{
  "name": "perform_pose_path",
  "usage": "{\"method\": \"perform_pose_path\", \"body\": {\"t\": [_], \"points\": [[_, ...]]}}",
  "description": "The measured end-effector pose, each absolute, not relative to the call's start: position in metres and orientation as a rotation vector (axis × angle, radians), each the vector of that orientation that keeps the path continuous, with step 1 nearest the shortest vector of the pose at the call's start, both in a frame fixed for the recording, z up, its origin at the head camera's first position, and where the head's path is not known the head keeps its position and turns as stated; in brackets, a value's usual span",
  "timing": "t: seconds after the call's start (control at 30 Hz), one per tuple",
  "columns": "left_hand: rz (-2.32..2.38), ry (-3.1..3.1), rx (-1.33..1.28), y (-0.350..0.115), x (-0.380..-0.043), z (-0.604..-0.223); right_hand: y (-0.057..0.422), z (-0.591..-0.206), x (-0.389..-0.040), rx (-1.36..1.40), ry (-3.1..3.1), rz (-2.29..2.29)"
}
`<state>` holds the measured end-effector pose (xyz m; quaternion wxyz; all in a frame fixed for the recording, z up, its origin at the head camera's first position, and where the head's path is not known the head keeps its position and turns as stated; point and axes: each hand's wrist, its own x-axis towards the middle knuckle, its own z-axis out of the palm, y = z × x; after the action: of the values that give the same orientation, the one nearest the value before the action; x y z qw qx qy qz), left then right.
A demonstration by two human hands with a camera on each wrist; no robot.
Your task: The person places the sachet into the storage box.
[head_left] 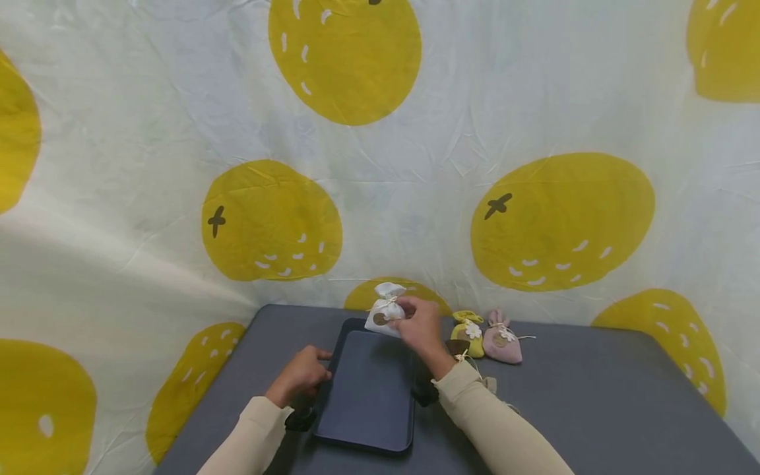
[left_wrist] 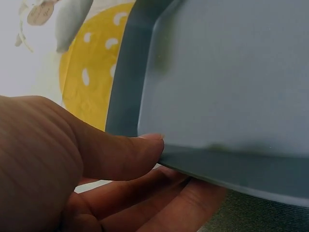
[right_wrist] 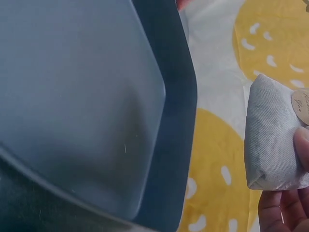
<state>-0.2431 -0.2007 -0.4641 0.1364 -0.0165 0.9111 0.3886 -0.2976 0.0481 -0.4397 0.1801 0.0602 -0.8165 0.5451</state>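
Note:
A dark grey rectangular tray lies on the table between my arms. My left hand grips its left edge; the left wrist view shows the thumb on the rim and the fingers curled beneath. Above the far end of the tray, my right hand pinches a small white drawstring pouch with a tied neck and a round brown label. In the right wrist view the pouch hangs beyond the tray's wall, clear of it, with only part of the thumb and fingers showing.
Right of the tray sit a yellow pouch and a pink pouch, each with a white flower. A dark brown pouch and something beige are partly hidden by my right sleeve. A fruit-print cloth hangs behind the grey table.

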Motion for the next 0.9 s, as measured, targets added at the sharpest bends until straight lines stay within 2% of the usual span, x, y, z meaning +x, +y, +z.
{"method": "perform_pose_path", "body": {"t": [0.9], "points": [[1.123, 2.668, -0.079, -0.199, -0.244, -0.463, 0.021, -0.454, -0.310, 0.333, -2.406, 1.458]]}}
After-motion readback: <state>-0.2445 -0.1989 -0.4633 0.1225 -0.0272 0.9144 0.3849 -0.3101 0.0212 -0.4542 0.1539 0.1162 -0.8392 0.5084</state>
